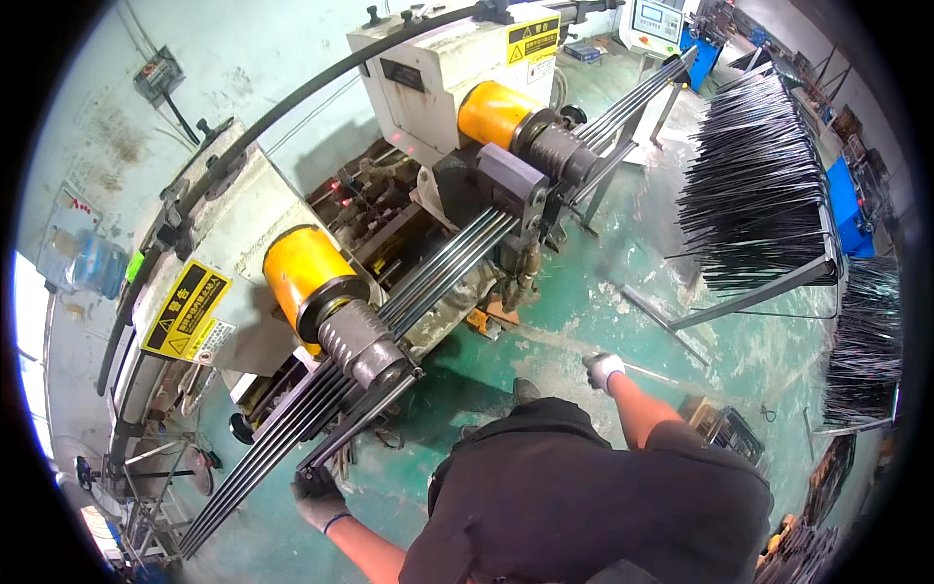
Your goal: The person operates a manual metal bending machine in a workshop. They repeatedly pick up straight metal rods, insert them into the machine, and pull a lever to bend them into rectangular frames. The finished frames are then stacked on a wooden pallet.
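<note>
My left hand (321,500), in a grey-white work glove, has its fingers closed round the lower end of a dark metal bar (356,426) along the front of the machine. Just behind that bar, several long thin metal rods (261,457) lie side by side, passing behind the ridged steel roller (362,343) below a yellow cylinder (309,277). Out to the right, clear of the machine, is my right hand (602,370), also gloved. Its fingers are curled in; whether they hold anything is hidden. A thin pale strip (650,374) shows beside its wrist, apparently on the floor.
A second machine head with a yellow cylinder (498,112) stands farther along. To the right, a metal rack (759,297) bears a big pile of dark rods (754,180). A dark crate (735,435) and a cardboard box (697,413) sit on the green floor near my right arm.
</note>
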The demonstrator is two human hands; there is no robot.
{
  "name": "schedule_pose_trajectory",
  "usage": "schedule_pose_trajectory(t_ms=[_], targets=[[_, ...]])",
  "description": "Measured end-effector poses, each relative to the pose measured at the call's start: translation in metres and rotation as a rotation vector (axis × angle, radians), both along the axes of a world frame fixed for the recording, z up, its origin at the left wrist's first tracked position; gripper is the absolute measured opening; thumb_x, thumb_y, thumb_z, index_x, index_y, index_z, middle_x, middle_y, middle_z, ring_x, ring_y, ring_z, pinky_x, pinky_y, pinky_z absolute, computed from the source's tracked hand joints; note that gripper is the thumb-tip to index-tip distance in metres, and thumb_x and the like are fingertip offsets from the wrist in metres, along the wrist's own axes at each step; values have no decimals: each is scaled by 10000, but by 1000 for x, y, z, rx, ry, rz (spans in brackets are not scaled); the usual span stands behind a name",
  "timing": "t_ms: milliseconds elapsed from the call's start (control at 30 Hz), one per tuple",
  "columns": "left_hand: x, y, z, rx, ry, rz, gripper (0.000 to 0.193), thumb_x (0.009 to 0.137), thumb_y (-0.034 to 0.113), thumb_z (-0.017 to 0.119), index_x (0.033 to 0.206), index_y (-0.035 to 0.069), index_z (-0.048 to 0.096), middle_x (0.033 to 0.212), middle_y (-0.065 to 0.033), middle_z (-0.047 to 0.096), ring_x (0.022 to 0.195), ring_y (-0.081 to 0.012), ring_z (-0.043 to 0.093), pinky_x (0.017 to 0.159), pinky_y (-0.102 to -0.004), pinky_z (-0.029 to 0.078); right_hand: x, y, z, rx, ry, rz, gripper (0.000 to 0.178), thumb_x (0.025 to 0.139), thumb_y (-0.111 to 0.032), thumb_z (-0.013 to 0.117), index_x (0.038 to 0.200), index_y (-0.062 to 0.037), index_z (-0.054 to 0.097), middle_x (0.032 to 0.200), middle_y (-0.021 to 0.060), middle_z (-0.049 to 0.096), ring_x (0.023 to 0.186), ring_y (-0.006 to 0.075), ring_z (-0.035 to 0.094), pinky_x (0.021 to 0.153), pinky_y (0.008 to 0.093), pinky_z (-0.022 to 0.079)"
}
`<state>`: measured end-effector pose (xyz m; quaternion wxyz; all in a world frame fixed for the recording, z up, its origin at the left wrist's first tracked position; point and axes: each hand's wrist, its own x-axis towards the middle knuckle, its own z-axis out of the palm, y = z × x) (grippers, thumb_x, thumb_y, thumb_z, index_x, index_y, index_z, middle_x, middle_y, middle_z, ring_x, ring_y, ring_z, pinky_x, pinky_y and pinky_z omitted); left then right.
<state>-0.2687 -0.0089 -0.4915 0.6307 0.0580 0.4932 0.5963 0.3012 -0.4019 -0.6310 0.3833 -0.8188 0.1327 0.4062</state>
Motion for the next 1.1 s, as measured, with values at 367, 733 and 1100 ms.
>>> schedule_pose_trajectory(t_ms=[367, 733, 1100], targets=[[-10, 18, 113, 291, -51, 166, 477, 1062, 445, 575, 1261, 21, 665, 1216, -158, 734, 1188, -304, 675, 1104, -510, 498, 214, 37, 94, 446, -501, -335, 255, 974, -246, 692, 937, 5, 712, 707, 91, 662, 562, 198, 629, 522, 377, 516], [-27, 67, 194, 445, 333, 43, 591, 1057, 492, 573, 1456, 56, 580, 1413, -120, 646, 1263, -297, 622, 1078, -476, 483, 355, 85, 304, 745, -802, -292, 280, 978, -260, 743, 1076, 2, 724, 791, 33, 682, 642, 138, 636, 568, 311, 525], [77, 54, 382, 609, 904, 87, 484, 1066, 361, 594, 1427, 42, 636, 1390, -151, 635, 1229, -283, 632, 996, -367, 546, 393, 152, 469, 202, -1439, -36, 701, 900, -570, 702, 1270, 25, 680, 1268, 268, 701, 1213, 394, 663, 1041, 423, 505]])
